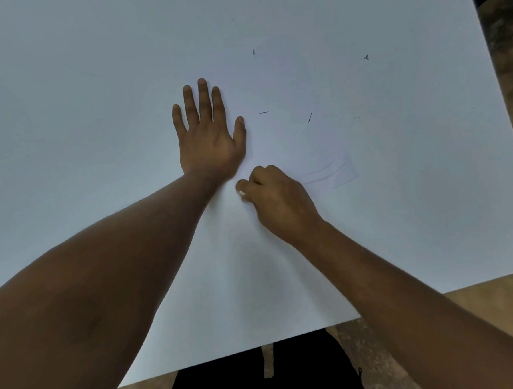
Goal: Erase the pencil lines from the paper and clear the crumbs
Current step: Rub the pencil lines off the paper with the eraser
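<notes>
We are leaning over a white table point(95, 83) on a brown floor point(504, 62). Our left hand point(207, 137) is pressing flat, fingers spread, on the paper point(291, 139); our right hand point(275, 199) is pinching a white eraser point(241, 193) against it.

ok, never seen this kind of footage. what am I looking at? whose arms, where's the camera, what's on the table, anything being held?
There is no robot here. A person wears one wide-angle camera on the head, looking down past their own bare arms.

The left hand lies flat with fingers spread, apparently pressing down a sheet of paper. The paper is white on a white table, so only its crinkled corner near the right hand shows clearly.

The right hand is curled around something small and white at its fingertips, probably an eraser, touching the sheet.

A few short dark marks lie beyond the hands; whether they are pencil lines or eraser crumbs is too small to tell. Below the table edge are dark clothing and a brownish floor.
</notes>
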Demonstrator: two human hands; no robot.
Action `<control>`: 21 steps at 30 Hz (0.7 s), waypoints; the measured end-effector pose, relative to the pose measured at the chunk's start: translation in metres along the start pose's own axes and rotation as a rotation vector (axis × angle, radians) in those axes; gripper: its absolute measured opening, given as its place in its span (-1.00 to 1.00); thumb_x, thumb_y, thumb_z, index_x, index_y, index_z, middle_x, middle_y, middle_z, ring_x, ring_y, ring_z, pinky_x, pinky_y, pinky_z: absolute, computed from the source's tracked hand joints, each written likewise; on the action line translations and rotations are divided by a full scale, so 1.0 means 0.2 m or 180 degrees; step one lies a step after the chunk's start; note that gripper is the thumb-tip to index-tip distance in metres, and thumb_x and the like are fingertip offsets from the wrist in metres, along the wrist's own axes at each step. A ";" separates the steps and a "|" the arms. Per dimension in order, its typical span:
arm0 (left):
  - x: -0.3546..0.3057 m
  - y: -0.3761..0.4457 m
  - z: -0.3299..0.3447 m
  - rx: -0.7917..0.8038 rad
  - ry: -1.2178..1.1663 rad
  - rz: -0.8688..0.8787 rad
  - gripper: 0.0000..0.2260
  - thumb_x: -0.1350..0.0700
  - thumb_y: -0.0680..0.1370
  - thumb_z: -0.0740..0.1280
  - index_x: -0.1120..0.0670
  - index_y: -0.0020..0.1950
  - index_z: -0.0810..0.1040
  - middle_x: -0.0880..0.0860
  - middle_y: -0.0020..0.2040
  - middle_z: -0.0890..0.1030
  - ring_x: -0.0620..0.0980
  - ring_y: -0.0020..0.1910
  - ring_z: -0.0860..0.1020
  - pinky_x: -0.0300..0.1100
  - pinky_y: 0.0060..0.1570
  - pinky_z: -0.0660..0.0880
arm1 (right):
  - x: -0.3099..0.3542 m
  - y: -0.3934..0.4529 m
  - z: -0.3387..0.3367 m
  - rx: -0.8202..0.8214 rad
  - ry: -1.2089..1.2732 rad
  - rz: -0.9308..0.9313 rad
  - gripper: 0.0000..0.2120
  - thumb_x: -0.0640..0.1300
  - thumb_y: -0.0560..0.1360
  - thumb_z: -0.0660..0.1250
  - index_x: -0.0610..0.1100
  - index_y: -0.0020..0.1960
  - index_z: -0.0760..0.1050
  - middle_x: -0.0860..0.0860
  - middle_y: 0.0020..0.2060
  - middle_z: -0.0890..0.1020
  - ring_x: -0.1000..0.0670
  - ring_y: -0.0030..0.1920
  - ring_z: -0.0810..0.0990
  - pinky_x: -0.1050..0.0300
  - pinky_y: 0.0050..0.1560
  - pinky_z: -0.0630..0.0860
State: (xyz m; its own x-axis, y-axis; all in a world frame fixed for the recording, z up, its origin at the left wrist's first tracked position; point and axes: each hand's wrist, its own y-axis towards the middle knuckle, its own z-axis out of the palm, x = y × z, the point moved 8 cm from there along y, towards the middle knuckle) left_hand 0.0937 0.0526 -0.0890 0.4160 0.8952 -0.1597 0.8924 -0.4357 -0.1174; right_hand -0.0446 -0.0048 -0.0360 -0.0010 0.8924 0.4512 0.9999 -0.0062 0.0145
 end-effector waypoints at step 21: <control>-0.01 0.00 -0.01 0.0020 -0.0103 0.0039 -0.16 -0.42 0.61 -0.05 0.13 0.69 -0.02 0.10 0.71 -0.07 0.20 0.67 -0.15 0.24 0.60 -0.16 | -0.19 0.08 -0.11 0.0358 -0.0744 -0.0183 -0.90 -0.31 0.50 0.32 -0.21 -0.04 0.59 -0.09 -0.20 0.55 -0.14 -0.22 0.50 0.11 -0.39 0.37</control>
State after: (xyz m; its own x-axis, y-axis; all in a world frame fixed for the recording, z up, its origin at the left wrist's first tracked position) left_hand 0.0928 0.0512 -0.0861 0.4208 0.8864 -0.1927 0.8862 -0.4471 -0.1216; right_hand -0.0295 -0.0490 -0.0336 -0.0671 0.9699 0.2340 0.9938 0.0859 -0.0710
